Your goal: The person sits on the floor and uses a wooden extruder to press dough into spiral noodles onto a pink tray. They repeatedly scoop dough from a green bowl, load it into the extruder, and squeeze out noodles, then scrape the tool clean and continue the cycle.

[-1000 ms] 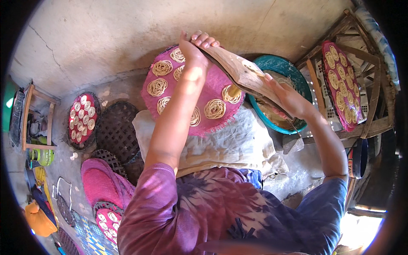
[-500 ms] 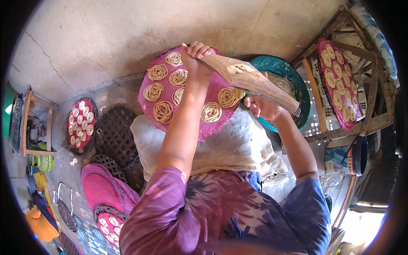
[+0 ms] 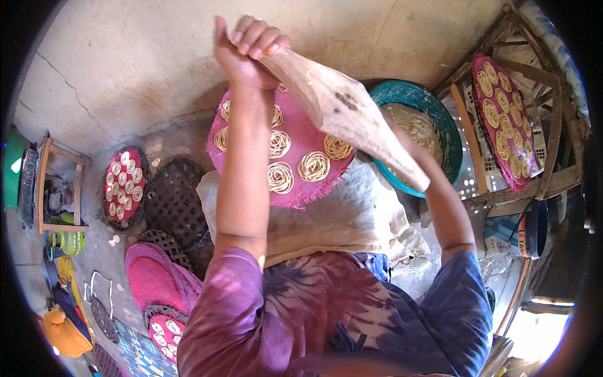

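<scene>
Just right of a flat, round tray covered in frayed magenta cloth, a round teal basin with a pale dough-like mass inside. Slanting from above the tray's far edge toward its right side, a long, pale, rough-hewn wooden bar: probably stiff and fairly heavy, best held at the narrower ends. Above the tray's far edge, left hand wrapped over the upper end, thumb apart. Right of the tray, right hand hidden behind the bar; impossible to tell whether gripping. On the tray, coiled cream noodle nests, likely soft, easily deformed.

Left fingers gripping carved wood, noodle coils on pink cloth
</scene>
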`<state>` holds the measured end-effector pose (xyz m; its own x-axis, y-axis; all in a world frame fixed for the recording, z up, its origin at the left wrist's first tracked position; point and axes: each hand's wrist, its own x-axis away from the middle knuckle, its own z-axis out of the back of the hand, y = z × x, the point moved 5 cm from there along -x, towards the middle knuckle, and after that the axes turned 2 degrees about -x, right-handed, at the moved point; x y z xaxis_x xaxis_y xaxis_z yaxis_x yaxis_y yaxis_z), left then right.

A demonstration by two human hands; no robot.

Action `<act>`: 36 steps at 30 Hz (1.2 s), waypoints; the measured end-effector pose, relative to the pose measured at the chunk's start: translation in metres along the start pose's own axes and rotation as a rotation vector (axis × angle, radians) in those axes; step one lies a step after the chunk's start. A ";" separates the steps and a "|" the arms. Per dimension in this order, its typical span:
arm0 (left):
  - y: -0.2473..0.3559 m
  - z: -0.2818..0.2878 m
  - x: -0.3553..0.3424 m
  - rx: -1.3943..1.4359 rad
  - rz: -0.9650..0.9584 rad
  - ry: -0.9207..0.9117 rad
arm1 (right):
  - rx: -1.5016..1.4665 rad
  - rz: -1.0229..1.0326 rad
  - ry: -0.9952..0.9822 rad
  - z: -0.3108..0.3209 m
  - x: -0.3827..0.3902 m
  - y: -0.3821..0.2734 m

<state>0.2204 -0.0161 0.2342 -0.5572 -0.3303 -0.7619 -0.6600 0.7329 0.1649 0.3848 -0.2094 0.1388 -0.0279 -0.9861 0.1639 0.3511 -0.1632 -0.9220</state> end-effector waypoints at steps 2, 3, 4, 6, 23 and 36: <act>0.022 -0.039 -0.009 -0.296 -0.029 0.057 | -0.315 -0.072 -0.180 0.011 0.017 -0.032; 0.024 -0.057 -0.012 -0.446 -0.034 0.081 | -0.443 -0.107 -0.247 0.016 0.027 -0.046; 0.019 -0.067 -0.009 -0.638 -0.059 0.223 | -0.246 -0.001 -0.266 0.021 0.049 -0.064; -0.013 -0.092 0.027 -0.962 -0.128 0.430 | 0.269 0.309 0.109 0.017 0.070 -0.084; -0.125 -0.148 0.163 -1.480 1.061 -0.100 | 0.258 1.140 -0.116 -0.074 0.070 -0.135; -0.084 -0.136 0.146 -2.249 1.419 -0.199 | -0.001 0.689 0.368 0.002 0.101 -0.180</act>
<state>0.1260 -0.2063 0.1944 -0.9023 -0.3690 0.2231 0.4175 -0.8769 0.2382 0.3205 -0.2799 0.3220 -0.1126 -0.8122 -0.5724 0.4010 0.4899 -0.7741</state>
